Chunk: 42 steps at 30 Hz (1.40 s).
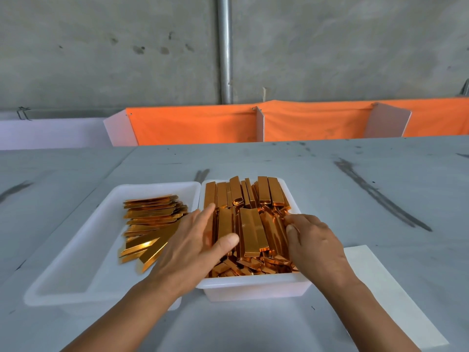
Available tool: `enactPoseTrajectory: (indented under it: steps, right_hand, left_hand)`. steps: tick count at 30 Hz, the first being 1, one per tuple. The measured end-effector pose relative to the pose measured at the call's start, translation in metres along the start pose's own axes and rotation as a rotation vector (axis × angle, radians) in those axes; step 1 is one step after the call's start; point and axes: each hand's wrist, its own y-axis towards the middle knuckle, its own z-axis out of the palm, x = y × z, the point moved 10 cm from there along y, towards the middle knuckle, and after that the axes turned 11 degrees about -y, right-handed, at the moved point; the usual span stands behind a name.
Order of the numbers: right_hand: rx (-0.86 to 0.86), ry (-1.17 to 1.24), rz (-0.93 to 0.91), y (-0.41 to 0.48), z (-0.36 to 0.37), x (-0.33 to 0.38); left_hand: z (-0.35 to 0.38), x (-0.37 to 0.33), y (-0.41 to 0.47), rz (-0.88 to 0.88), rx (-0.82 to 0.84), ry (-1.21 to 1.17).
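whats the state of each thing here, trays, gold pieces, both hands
left hand: open, fingers straight, resting on the folded gold boxes
right hand: fingers bent against the heap's right side, grip unclear
folded gold boxes: folded up, heaped
right tray: full to the rim
flat gold strips: unfolded, fanned in a loose stack
left tray: partly filled, near end bare

Glossy gold foil-card boxes, matt white plastic bins, scuffed grey tabletop, orange cloth
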Motion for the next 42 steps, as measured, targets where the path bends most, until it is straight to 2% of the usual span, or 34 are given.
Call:
enactPoseTrajectory:
  steps: [6, 10, 14, 21, 25, 29, 35, 38, 42]
  right_hand:
    - [0.094, -0.121, 0.059, 0.009, -0.001, 0.005]
    - [0.214, -0.246, 0.023, 0.011, 0.005, 0.02]
    - [0.282, -0.318, 0.031, 0.016, 0.015, 0.029]
    - [0.32, -0.149, 0.089, 0.024, 0.027, 0.038]
    - [0.303, -0.069, 0.135, 0.023, 0.035, 0.032]
    - [0.361, -0.016, 0.14, 0.022, 0.045, 0.028]
    - [0.399, 0.027, 0.165, 0.023, 0.048, 0.026]
    - [0.407, 0.074, 0.183, 0.023, 0.048, 0.026]
    - [0.425, 0.09, 0.18, 0.024, 0.05, 0.026]
  left_hand:
    - [-0.014, -0.004, 0.013, -0.174, -0.118, 0.146]
    - [-0.012, -0.007, 0.022, -0.253, -0.093, 0.311]
    - [-0.003, -0.014, 0.033, -0.239, -0.048, 0.414]
    - [0.011, -0.015, 0.044, -0.274, -0.007, 0.485]
    - [0.014, -0.019, 0.048, -0.28, -0.002, 0.498]
    - [0.019, -0.026, 0.052, -0.307, 0.015, 0.497]
    - [0.023, -0.033, 0.051, -0.333, -0.027, 0.362]
    - [0.02, -0.025, 0.045, -0.417, -0.047, 0.248]
    - [0.02, -0.016, 0.044, -0.432, -0.036, 0.217]
